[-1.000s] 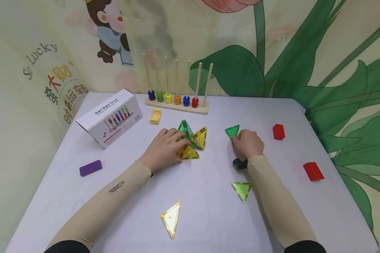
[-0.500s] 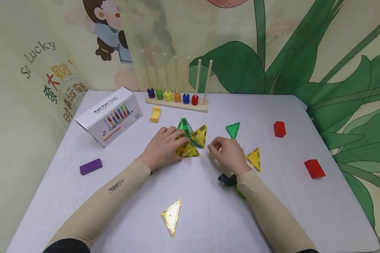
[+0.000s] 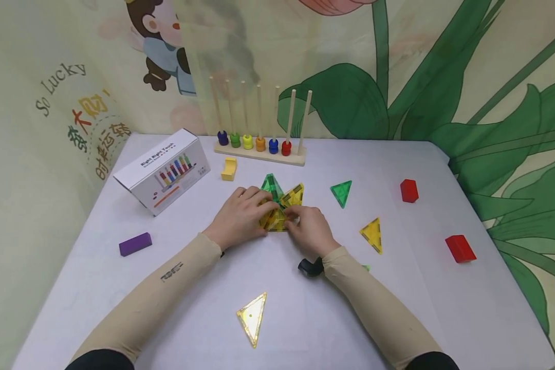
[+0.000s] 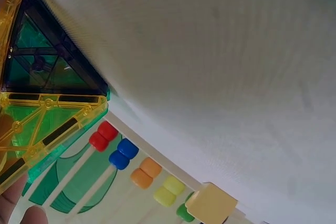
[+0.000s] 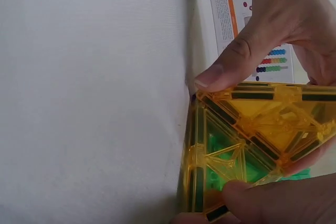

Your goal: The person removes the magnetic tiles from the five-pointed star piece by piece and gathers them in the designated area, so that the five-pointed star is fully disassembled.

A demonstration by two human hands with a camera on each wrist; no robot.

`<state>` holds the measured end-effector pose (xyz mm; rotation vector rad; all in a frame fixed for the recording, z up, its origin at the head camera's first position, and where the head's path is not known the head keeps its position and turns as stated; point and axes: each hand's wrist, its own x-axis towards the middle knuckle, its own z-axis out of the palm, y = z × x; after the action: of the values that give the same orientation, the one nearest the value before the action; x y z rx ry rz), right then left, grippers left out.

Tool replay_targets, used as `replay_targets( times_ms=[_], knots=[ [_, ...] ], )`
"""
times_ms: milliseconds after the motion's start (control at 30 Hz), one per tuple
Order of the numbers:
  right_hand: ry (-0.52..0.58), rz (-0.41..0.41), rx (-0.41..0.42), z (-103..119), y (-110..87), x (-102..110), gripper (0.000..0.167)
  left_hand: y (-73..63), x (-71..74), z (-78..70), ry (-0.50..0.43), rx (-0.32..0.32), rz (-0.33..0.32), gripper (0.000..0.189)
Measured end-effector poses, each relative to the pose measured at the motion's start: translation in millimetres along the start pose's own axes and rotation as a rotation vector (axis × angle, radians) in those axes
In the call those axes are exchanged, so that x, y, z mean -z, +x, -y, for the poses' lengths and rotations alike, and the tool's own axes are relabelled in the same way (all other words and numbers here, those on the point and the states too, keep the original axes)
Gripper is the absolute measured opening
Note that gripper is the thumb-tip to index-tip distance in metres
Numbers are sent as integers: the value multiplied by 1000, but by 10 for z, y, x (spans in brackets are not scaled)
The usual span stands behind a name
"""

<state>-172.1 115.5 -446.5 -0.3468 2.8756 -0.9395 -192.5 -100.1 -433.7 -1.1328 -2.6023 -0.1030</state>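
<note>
A small build of see-through magnetic tiles [image 3: 273, 222], yellow and green triangles, stands mid-table. My left hand [image 3: 240, 216] grips its left side; in the right wrist view, the thumb [image 5: 215, 74] presses the corner of a yellow triangle tile [image 5: 278, 121]. On the near right side, my right hand [image 3: 311, 228] pinches the edge of another yellow tile [image 5: 196, 156], green showing behind it. A dark blue triangle tile [image 4: 58, 69] appears in the left wrist view, beside a yellow one [image 4: 50, 115]. The hands cover part of the build.
Loose triangle tiles lie around: green [image 3: 341, 193], yellow [image 3: 372, 235], and pale yellow [image 3: 252, 319] in front. Red blocks [image 3: 409, 191] lie right, a purple block [image 3: 135, 244] left. Behind are a white box [image 3: 166, 172], a yellow block [image 3: 228, 169] and a peg rack [image 3: 259, 151] with beads.
My right hand has left the green tile on the right and moved left to the build, uncovering a loose yellow tile. The left hand has stayed on the build.
</note>
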Motion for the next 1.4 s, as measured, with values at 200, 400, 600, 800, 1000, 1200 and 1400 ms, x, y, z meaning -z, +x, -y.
replay_targets(
  times_ms=[200,400,600,800,1000,1200,1400],
  knots=[
    [19,1,1,-19,-13,14,25,-15,-20,-14,-5,-10,-19,65],
    [15,17,-15,-29,-14,27,26,-28,-23,-24,1,-28,-44,63],
    [5,15,13,-59,-19,21,24,-45,-27,-15,11,-25,-32,60],
    [-4,20,37,-65,-37,25,25,-53,-22,-11,11,-30,-28,59],
    [-7,15,42,-69,-71,36,26,-45,-17,-17,14,-32,-28,59],
    [-10,-8,61,-93,-92,48,23,-42,-18,-15,18,-32,-35,57],
    [16,-6,39,-105,-105,42,23,-60,-18,-16,28,-36,-34,59]
  ],
)
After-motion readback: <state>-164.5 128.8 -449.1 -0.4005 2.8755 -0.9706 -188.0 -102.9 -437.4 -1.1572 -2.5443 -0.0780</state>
